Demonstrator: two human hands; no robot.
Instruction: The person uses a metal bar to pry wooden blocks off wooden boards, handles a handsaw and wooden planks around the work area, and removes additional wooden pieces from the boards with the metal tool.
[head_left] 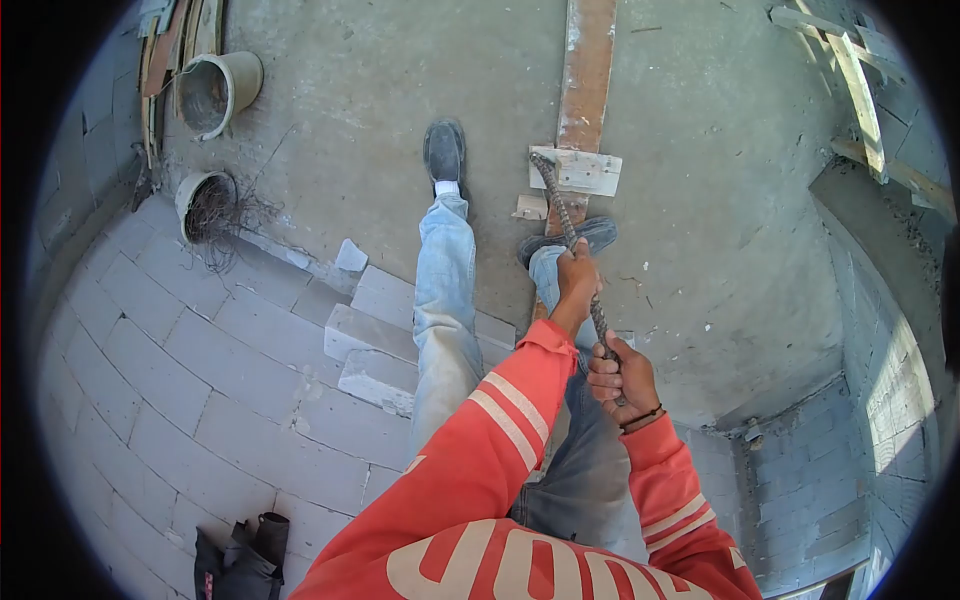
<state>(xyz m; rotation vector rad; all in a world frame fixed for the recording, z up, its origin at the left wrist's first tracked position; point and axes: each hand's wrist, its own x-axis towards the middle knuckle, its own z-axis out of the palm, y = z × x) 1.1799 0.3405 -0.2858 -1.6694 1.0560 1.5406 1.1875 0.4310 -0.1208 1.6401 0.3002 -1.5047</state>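
Both my hands are wrapped round a ribbed steel bar (562, 207) that slants away from me. My left hand (577, 283) is closed about midway along it, and my right hand (623, 376) grips the near end. The bar's bent far end overlaps a short pale board (597, 172), which lies crosswise over a long brown plank (588, 75) on the floor. A small wood block (530, 207) sits left of the plank. My right shoe (597, 234) is over the plank, close beside the bar; my left shoe (444, 150) stands on the concrete.
At left are a tipped bucket (238, 85) and a second bucket (186, 195) with tangled wire. Loose pale blocks (365, 333) lie by my left leg. A black bag (245, 562) rests on the grey blockwork (190, 370). Boards (857, 105) lean at the right wall.
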